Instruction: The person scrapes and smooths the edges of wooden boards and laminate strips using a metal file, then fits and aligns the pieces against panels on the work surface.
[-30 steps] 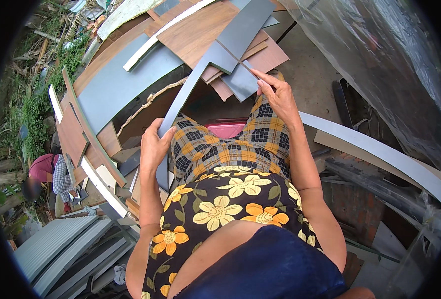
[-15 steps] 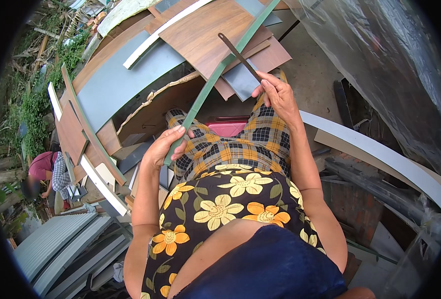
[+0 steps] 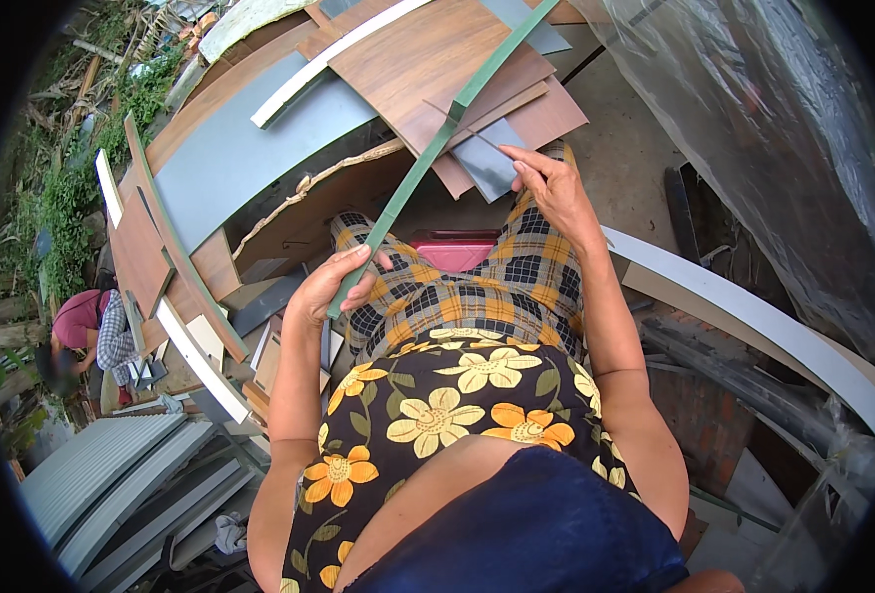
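My left hand (image 3: 344, 282) is closed round the near end of a long green bamboo strip (image 3: 413, 183), which slants away to the upper right with a joint partway along. My right hand (image 3: 554, 193) pinches a thin, dark, flat metal blade (image 3: 487, 141). Seen nearly edge-on, the blade reaches leftward to the strip near its joint; whether they touch I cannot tell. Both hands are above my checked trousers (image 3: 437, 296), and between my thighs a pink surface (image 3: 452, 255) shows.
Wood-look boards (image 3: 413, 59) and a grey-blue panel (image 3: 250, 158) lie ahead. Clear plastic sheeting (image 3: 754, 148) hangs at right, above a curved white strip (image 3: 754, 306). Corrugated sheets (image 3: 101, 474) stack at lower left. Another person (image 3: 87, 331) bends over at far left.
My right hand has moved slightly right and turned the blade from showing its flat face to nearly edge-on. The left hand keeps its hold, and the strip has shifted slightly.
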Tool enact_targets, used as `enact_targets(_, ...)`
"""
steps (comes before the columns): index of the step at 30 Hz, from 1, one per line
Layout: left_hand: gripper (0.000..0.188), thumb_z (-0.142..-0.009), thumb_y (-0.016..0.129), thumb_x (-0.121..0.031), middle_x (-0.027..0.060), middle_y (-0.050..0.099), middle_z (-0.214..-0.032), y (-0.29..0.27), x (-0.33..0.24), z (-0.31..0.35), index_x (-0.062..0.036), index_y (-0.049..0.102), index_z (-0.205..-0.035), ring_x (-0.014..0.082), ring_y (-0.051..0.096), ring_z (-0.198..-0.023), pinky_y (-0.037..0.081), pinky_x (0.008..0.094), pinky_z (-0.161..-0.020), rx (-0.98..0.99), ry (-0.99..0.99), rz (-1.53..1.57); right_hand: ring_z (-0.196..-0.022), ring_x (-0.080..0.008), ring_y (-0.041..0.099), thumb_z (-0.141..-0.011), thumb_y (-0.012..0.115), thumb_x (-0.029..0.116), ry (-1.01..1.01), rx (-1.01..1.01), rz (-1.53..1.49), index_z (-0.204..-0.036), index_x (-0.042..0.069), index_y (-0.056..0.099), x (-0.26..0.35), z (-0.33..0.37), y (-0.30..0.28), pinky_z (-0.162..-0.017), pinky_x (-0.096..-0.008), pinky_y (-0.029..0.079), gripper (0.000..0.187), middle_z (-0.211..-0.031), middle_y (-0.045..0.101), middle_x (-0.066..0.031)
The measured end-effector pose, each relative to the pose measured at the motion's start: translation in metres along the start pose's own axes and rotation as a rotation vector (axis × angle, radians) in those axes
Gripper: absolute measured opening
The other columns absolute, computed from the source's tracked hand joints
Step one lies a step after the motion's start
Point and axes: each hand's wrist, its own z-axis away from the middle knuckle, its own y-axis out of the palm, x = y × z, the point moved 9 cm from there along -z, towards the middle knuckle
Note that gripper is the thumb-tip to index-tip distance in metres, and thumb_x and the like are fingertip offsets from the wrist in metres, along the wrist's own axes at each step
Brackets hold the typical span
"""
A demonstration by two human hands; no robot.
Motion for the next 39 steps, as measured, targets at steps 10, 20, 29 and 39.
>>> enact_targets(10, 0.039, -0.104, 0.042, -0.034, -0.0012, 0.042, -0.05, 0.002, 0.0, -0.001, 0.0025, 0.056, -0.107, 0.0059, 0.035, -0.036, 0.029, 0.0198, -0.035, 0.036, 0.017, 0.042, -0.061, -0.0126, 0.055, -0.098, 0.054, 0.023, 0.056, 0.03, -0.019, -0.123, 0.014, 0.067, -0.004, -0.003, 0.006, -0.064, -0.0315, 0.048, 0.03, -0.065, 0.061, -0.0068)
enact_targets(20, 0.04, -0.104, 0.041, -0.035, -0.0009, 0.043, -0.051, 0.002, 0.001, 0.0, 0.0028, 0.056, -0.107, 0.0053, 0.035, -0.035, 0.029, 0.0196, -0.035, 0.015, 0.009, 0.023, -0.059, -0.0081, 0.047, -0.1, 0.052, 0.023, 0.042, 0.117, -0.018, -0.125, 0.015, 0.067, -0.007, -0.002, 0.018, -0.059, -0.0291, 0.043, 0.03, -0.064, 0.057, -0.0007)
enact_targets(29, 0.041, -0.095, 0.06, -0.037, 0.0008, 0.052, -0.061, -0.017, -0.015, 0.002, 0.0012, 0.057, -0.108, 0.0049, 0.042, -0.04, 0.035, 0.0191, -0.041, -0.087, -0.004, -0.374, -0.066, -0.0168, 0.062, -0.098, 0.052, 0.024, 0.116, 0.106, 0.034, -0.124, 0.011, 0.066, -0.009, 0.016, 0.001, -0.068, -0.0339, 0.049, 0.032, -0.068, 0.063, -0.0095)
enact_targets(39, 0.049, -0.079, 0.075, -0.03, 0.014, 0.067, -0.088, 0.0, -0.078, -0.022, -0.0031, 0.058, -0.117, 0.0287, 0.066, -0.088, 0.049, 0.0408, -0.08, -0.519, 0.058, -1.205, -0.069, -0.0239, 0.068, -0.097, 0.053, 0.023, 0.117, 0.093, 0.06, -0.122, 0.006, 0.066, 0.012, 0.009, 0.02, -0.07, -0.0361, 0.052, 0.032, -0.073, 0.067, -0.0166)
